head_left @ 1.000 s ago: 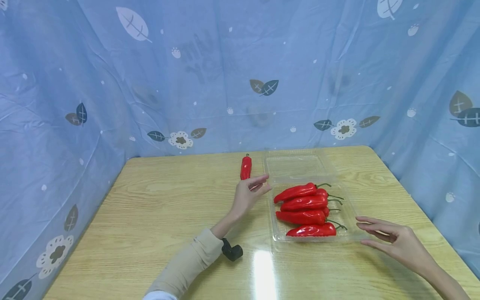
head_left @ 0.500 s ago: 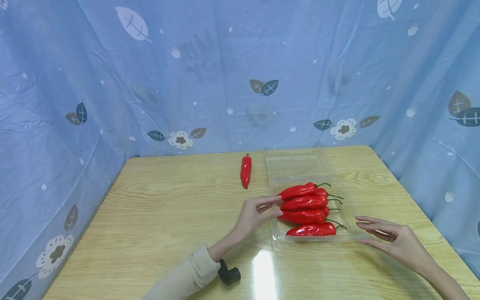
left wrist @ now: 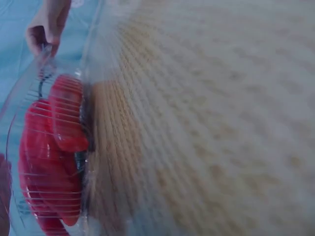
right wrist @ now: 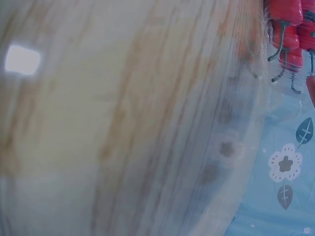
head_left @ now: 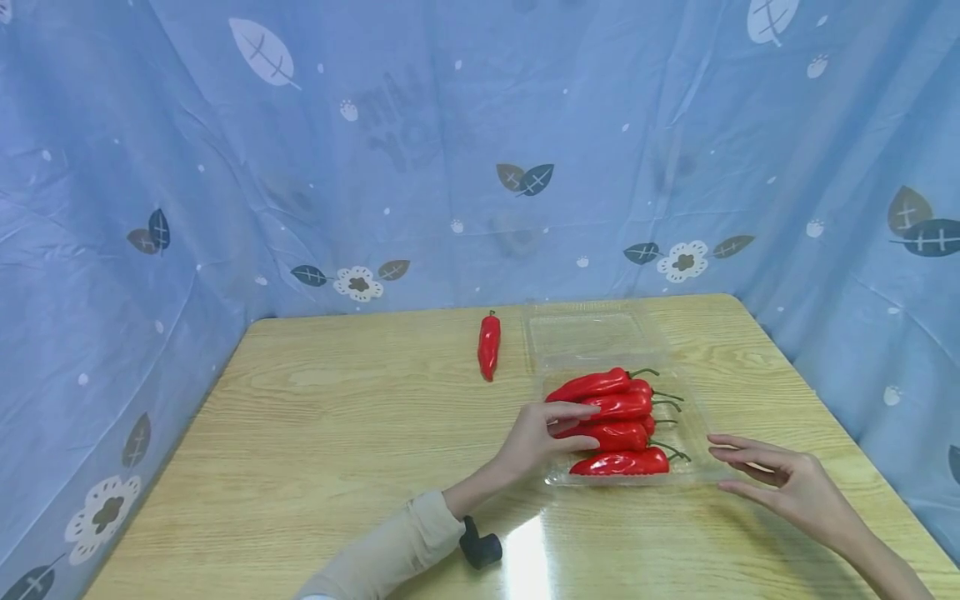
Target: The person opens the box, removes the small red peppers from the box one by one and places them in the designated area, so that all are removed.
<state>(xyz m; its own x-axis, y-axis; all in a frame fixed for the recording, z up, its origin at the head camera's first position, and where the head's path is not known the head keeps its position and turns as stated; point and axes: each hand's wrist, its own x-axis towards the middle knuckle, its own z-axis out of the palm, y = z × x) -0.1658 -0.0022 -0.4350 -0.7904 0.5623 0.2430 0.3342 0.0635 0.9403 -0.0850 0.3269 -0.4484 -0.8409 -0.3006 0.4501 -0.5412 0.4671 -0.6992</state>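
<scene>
Several glossy red chili peppers [head_left: 618, 462] with dark green stems lie in a clear plastic container [head_left: 693, 467], stems toward the right. My left hand [head_left: 534, 437] reaches over their left ends, thumb and fingers apart, covering part of the middle peppers. In the left wrist view, the peppers [left wrist: 49, 172] show through the ribbed side wall. My right hand [head_left: 798, 492] holds the container's near right corner between thumb and fingers; that hand [left wrist: 49, 24] also shows at the corner in the left wrist view. Only a fingertip [right wrist: 311, 88] appears in the right wrist view.
A single red chili pepper [head_left: 489, 346] lies on the wooden table [head_left: 337, 417], left of the container's opened clear lid [head_left: 588, 335]. A small black device [head_left: 480, 546] sits by the left sleeve. A blue patterned curtain [head_left: 450, 125] surrounds the table's back and sides.
My left hand has come down and right, from beside the lone pepper to over the peppers in the container. My right hand stays at the corner.
</scene>
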